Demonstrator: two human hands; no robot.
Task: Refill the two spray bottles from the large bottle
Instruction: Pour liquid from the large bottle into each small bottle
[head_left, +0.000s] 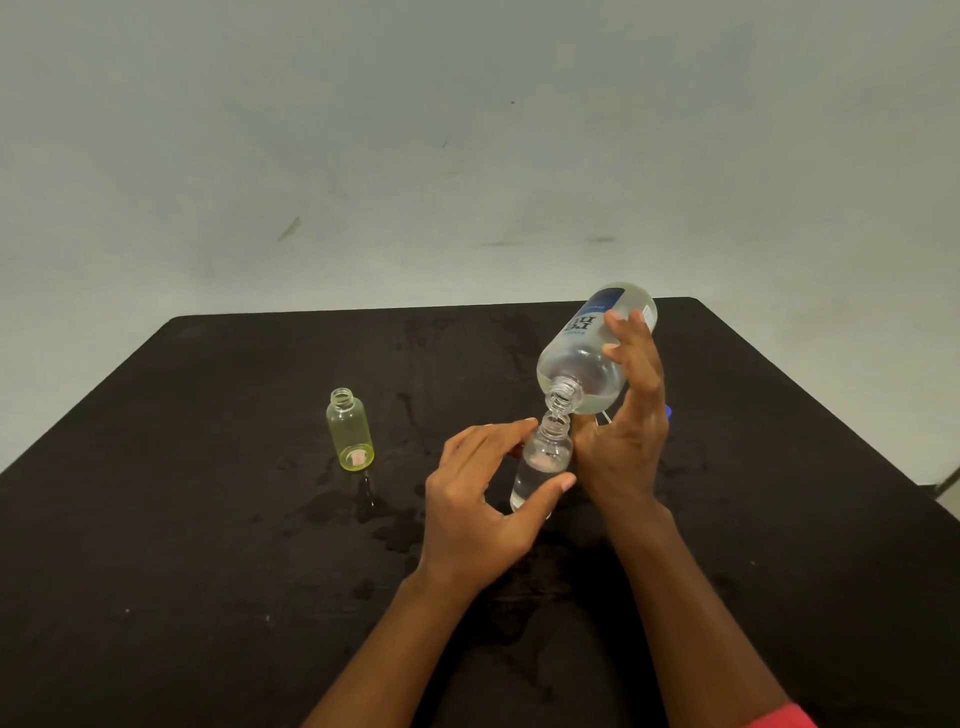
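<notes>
Clear spray bottle (543, 462): uncapped, partly filled, standing on the black table (208, 467); the landmark for every place below.
Left hand (483, 499): nearest of all, just left of the clear spray bottle, thumb in front and index finger behind its shoulder in a loose pinch, the other fingers curled; probably steadying so light a bottle against tipping.
Right hand (628, 415): just right of it and reaching up behind, palm and spread fingers pressed round the large bottle (592, 353) to carry its weight at a tilt.
Large bottle: directly above and behind the clear spray bottle, tipped mouth-down, its open neck at or touching the small neck; held this close, I judge, because the opening below is narrow.
Stream: too fine to make out.
Wet patches (374, 514): dark marks on the cloth left and in front, likely spills.
Yellow-tinted spray bottle (349, 430): well to the left, upright, uncapped, looks empty, presumably next.
Blue item (668, 412): behind the right hand, mostly hidden; cannot tell what.
Wall (467, 130): pale, farthest back.
</notes>
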